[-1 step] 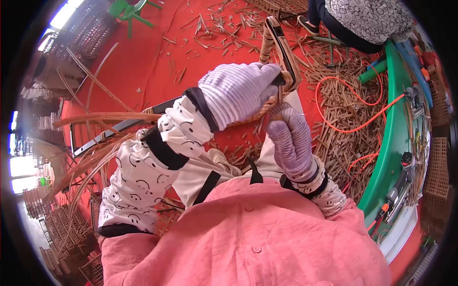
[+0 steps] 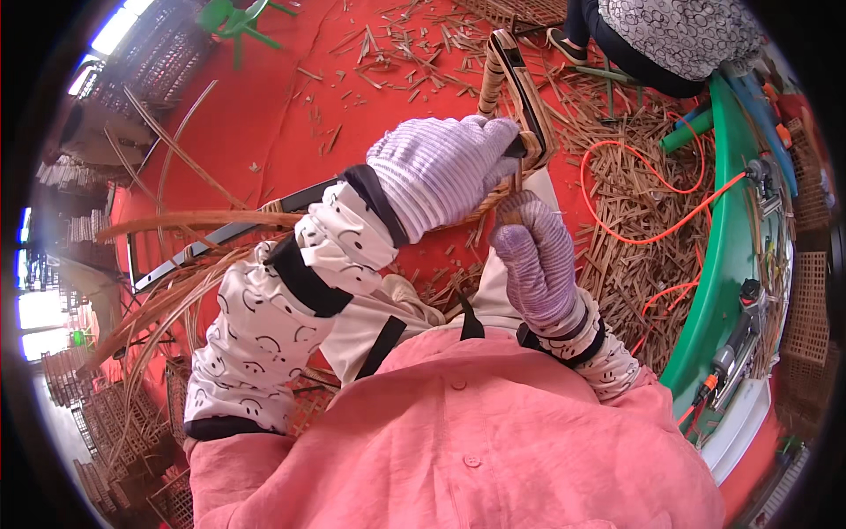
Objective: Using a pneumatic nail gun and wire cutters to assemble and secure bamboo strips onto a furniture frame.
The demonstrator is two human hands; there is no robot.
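My left hand (image 2: 445, 172), in a pale lavender striped glove, is closed around a dark frame (image 2: 522, 84) that is partly wrapped with tan cane strip. Just below it my right hand (image 2: 538, 256), gloved alike, has its fingers pressed together on a narrow brown strip (image 2: 518, 182) rising to the frame; the fingers partly hide it. A straight black bar (image 2: 220, 240) runs out to the left beneath my left sleeve. Beside that bar lies a bundle of long reddish-brown strips (image 2: 194, 218).
Cut strip scraps (image 2: 630, 207) litter the red floor covering at right, under an orange cord (image 2: 617, 236). A green table (image 2: 696, 326) with tools stands right. Another person (image 2: 674, 44) sits at upper right. A green chair (image 2: 238, 19) stands at upper left, near stacked woven pieces (image 2: 163, 57).
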